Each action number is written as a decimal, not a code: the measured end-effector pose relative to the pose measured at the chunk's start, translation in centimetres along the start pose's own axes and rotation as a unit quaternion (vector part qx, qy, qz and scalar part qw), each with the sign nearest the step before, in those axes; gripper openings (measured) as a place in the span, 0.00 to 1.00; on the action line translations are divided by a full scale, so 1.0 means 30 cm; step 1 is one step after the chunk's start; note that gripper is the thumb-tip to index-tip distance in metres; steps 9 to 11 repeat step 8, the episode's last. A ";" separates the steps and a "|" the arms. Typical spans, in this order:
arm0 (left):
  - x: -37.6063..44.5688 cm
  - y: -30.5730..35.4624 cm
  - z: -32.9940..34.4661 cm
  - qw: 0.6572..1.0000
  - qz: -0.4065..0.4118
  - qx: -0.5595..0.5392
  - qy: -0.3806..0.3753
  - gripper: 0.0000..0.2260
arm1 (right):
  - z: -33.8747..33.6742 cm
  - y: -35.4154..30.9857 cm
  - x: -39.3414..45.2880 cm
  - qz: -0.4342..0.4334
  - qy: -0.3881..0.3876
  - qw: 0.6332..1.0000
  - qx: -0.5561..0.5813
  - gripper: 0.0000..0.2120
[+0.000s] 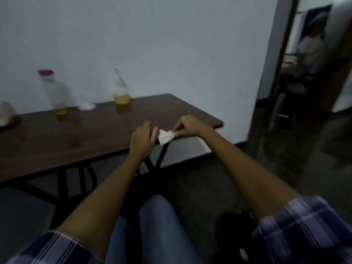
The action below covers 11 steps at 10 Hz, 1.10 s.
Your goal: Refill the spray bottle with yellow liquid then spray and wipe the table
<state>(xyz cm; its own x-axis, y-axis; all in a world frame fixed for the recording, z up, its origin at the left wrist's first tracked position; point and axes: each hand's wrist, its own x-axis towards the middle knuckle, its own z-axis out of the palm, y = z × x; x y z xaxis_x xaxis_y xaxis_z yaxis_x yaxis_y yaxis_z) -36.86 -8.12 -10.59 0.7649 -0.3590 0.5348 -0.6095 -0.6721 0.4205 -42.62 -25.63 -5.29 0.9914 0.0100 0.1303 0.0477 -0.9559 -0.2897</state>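
The view is blurred. My right hand [187,124] pinches a small white tissue [165,136] above the near right part of the dark wooden table [57,141]. My left hand [142,139] is beside the tissue, thumb close to its left edge; whether it touches the tissue is unclear. At the back of the table stands a clear spray bottle [122,91] with yellow liquid in its bottom. Further left stands a tall clear bottle [57,92] with a purple cap and a little yellow liquid.
A white crumpled piece [87,105] lies between the two bottles. A pale object [5,113] sits at the table's left edge. An open doorway at the right shows a person [310,50]. My legs in jeans are below, beside the table's black frame.
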 end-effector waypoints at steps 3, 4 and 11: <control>-0.322 0.493 0.654 0.966 0.092 -0.022 -0.241 0.15 | 0.242 0.614 -0.523 0.203 -0.003 0.979 0.023 0.11; -0.434 0.517 0.805 0.938 0.085 -0.017 -0.337 0.15 | 0.381 0.768 -0.657 0.288 -0.053 0.954 0.064 0.10; -0.457 0.372 0.941 0.911 0.021 0.014 -0.411 0.14 | 0.743 0.911 -0.624 0.356 -0.185 0.910 0.104 0.14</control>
